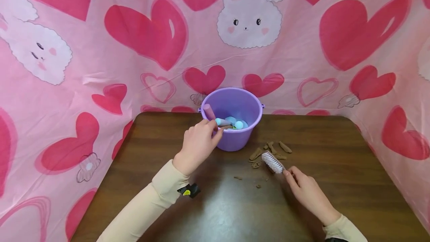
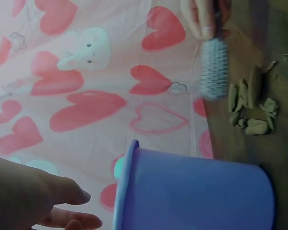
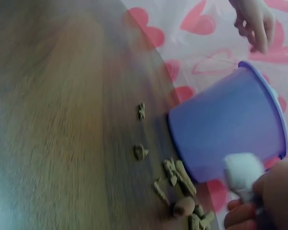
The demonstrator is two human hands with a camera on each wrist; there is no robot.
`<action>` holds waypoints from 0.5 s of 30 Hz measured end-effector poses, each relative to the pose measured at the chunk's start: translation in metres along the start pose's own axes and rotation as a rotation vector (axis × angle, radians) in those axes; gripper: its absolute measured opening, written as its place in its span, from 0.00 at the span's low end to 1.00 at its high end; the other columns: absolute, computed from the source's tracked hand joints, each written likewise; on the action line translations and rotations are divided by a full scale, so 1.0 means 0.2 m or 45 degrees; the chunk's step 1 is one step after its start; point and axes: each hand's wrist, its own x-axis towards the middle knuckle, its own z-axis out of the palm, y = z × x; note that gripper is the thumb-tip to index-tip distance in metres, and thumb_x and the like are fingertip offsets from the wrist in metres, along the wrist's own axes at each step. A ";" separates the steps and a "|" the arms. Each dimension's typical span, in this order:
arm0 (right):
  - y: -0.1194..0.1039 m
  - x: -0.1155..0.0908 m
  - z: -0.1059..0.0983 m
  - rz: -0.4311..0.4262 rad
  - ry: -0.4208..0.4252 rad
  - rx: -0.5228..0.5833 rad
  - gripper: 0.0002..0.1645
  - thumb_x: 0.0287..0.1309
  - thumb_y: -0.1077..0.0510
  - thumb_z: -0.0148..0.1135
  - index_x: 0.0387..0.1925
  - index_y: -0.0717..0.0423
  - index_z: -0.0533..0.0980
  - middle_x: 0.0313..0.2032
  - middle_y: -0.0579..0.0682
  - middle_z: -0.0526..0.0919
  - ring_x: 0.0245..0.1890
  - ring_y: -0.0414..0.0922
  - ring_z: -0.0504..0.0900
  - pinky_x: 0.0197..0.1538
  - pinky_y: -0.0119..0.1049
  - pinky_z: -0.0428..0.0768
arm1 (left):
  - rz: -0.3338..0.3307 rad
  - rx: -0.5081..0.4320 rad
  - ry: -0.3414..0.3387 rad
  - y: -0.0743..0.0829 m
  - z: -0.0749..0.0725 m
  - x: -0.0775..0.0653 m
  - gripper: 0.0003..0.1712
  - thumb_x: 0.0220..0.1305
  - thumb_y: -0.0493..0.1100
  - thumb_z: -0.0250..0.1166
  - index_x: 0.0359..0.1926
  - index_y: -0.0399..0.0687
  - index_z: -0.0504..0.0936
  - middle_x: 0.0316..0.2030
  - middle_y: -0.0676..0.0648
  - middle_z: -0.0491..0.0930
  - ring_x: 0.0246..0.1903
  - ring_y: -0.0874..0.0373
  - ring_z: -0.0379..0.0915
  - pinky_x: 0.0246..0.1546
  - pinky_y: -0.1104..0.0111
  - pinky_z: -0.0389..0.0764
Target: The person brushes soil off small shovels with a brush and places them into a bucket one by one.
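My right hand (image 1: pixel 310 193) grips a small white-bristled brush (image 1: pixel 273 163) by its handle. The bristle head is just right of a scatter of brown clay-like pieces (image 1: pixel 284 147) and overlaps some of them in the head view. At the near left rim of a purple bucket (image 1: pixel 233 141) is my left hand (image 1: pixel 196 143), bent downward from the wrist. In the left wrist view this hand's thumb and fingers (image 2: pixel 69 191) are apart, with nothing between them. Inside the bucket lie a pink cylindrical handle (image 1: pixel 209 111) and several light blue items (image 1: pixel 239 124).
A brown wooden table (image 1: pixel 161 201) carries the bucket near its back edge. Small brown crumbs (image 1: pixel 238 177) lie nearer the front. Behind and at both sides hangs a pink cloth (image 1: pixel 201 40) printed with hearts and rabbits.
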 end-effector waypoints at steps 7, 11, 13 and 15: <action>0.10 -0.02 -0.05 0.013 0.143 -0.097 0.16 0.79 0.56 0.50 0.29 0.54 0.71 0.20 0.45 0.65 0.20 0.43 0.66 0.26 0.39 0.65 | -0.057 0.022 -0.082 -0.08 0.02 -0.12 0.11 0.67 0.48 0.71 0.31 0.48 0.83 0.22 0.51 0.74 0.19 0.53 0.71 0.18 0.62 0.69; 0.17 -0.04 -0.08 0.149 0.110 -0.131 0.18 0.79 0.52 0.47 0.32 0.56 0.73 0.21 0.48 0.69 0.22 0.47 0.69 0.28 0.42 0.67 | -0.092 0.032 -0.118 -0.14 0.04 -0.18 0.12 0.67 0.49 0.72 0.31 0.48 0.83 0.22 0.52 0.73 0.18 0.54 0.70 0.18 0.63 0.69; 0.21 -0.05 -0.09 0.225 0.078 -0.138 0.19 0.79 0.49 0.49 0.36 0.59 0.74 0.23 0.49 0.73 0.24 0.48 0.71 0.29 0.44 0.69 | -0.100 0.035 -0.127 -0.17 0.05 -0.21 0.11 0.67 0.49 0.71 0.32 0.48 0.84 0.22 0.52 0.73 0.18 0.54 0.69 0.18 0.63 0.69; 0.24 -0.06 -0.09 0.281 0.060 -0.142 0.20 0.76 0.47 0.52 0.41 0.62 0.74 0.26 0.52 0.78 0.25 0.49 0.75 0.30 0.47 0.72 | -0.103 0.036 -0.135 -0.18 0.07 -0.23 0.11 0.67 0.49 0.72 0.32 0.47 0.85 0.22 0.52 0.74 0.18 0.54 0.70 0.18 0.63 0.70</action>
